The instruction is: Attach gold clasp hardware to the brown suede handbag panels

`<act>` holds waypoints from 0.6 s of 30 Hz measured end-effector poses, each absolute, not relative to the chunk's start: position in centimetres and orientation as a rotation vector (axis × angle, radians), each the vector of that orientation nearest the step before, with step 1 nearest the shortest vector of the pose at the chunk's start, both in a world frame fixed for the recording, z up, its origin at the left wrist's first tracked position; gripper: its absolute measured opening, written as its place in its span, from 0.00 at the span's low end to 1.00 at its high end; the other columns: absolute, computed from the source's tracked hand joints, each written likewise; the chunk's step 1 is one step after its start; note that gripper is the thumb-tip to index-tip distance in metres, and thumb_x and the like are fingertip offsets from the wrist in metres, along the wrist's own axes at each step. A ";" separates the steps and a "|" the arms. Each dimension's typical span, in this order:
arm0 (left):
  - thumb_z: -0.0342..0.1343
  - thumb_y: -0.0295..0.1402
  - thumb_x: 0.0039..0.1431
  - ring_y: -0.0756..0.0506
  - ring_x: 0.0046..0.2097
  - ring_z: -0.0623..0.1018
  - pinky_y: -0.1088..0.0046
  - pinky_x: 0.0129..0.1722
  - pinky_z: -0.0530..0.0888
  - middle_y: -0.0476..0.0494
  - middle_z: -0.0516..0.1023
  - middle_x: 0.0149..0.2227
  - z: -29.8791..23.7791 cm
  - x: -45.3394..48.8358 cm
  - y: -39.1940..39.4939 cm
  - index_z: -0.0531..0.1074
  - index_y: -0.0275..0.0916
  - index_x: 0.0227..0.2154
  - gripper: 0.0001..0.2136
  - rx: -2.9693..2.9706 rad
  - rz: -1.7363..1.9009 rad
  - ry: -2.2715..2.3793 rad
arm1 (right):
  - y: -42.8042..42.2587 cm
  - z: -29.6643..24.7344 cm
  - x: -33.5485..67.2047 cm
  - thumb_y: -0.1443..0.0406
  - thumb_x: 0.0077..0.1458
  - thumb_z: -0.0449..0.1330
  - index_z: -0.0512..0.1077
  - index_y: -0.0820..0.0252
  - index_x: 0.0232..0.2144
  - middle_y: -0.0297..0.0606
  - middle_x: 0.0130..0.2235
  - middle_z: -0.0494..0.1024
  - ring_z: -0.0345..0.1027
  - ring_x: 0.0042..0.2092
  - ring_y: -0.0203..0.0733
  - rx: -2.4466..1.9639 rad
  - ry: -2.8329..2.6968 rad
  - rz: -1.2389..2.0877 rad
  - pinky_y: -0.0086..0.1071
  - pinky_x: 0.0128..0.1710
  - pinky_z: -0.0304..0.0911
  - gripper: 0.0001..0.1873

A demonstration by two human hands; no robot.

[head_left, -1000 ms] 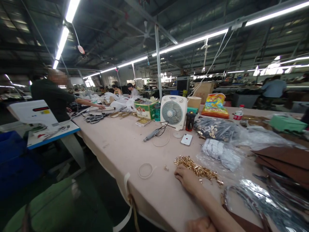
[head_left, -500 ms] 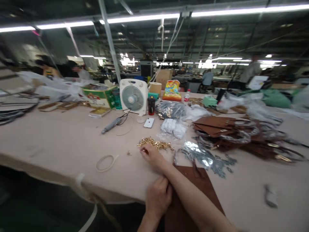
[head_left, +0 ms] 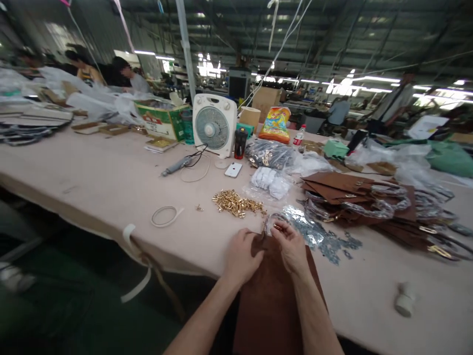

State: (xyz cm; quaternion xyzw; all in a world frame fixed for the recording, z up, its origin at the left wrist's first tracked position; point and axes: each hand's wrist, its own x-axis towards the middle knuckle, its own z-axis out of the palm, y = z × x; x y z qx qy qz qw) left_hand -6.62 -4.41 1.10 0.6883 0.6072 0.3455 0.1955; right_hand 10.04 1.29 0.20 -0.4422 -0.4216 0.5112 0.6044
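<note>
The brown bag [head_left: 271, 296] was held between the two hands over the near edge of the tabletop [head_left: 111, 167], its long axis pointed away from the body and its upper edge turned toward the gold fittings [head_left: 233, 203]. That edge was pinched near its left corner by the left hand [head_left: 239, 256]; the heap lay just beyond. By the right hand [head_left: 294, 249], nearer the handle [head_left: 268, 219], a small gold piece [head_left: 277, 227] seemed to be pinched, its shape blurred. One bag was counted between the hands, with one fan [head_left: 211, 127], one phone [head_left: 233, 170] and one pale loop [head_left: 162, 225]; the heaped fittings and stacked bags [head_left: 340, 190] could not be counted.
</note>
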 end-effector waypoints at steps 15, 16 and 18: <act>0.57 0.35 0.65 0.41 0.55 0.79 0.60 0.57 0.71 0.40 0.82 0.50 -1.2 -5.3 -4.4 0.66 0.42 0.32 0.07 0.939 1.512 1.288 | -1.9 -1.1 9.6 0.44 0.63 0.61 0.78 0.60 0.46 0.41 0.40 0.80 0.74 0.37 0.42 -1.190 -1.116 0.966 0.36 0.40 0.72 0.26; 0.58 0.36 0.65 0.41 0.55 0.79 0.59 0.58 0.71 0.39 0.82 0.51 -1.4 -5.4 -4.5 0.68 0.41 0.36 0.06 0.829 1.539 1.214 | -2.1 -0.9 9.6 0.44 0.65 0.59 0.79 0.60 0.46 0.42 0.41 0.79 0.72 0.36 0.41 -1.188 -1.164 0.913 0.35 0.39 0.70 0.26; 0.60 0.39 0.64 0.39 0.56 0.79 0.57 0.57 0.72 0.36 0.82 0.53 -1.6 -5.6 -4.6 0.70 0.40 0.45 0.12 0.701 1.552 1.096 | -2.4 -0.4 9.6 0.45 0.66 0.58 0.80 0.60 0.46 0.40 0.41 0.76 0.67 0.34 0.38 -1.180 -1.276 0.814 0.33 0.36 0.66 0.26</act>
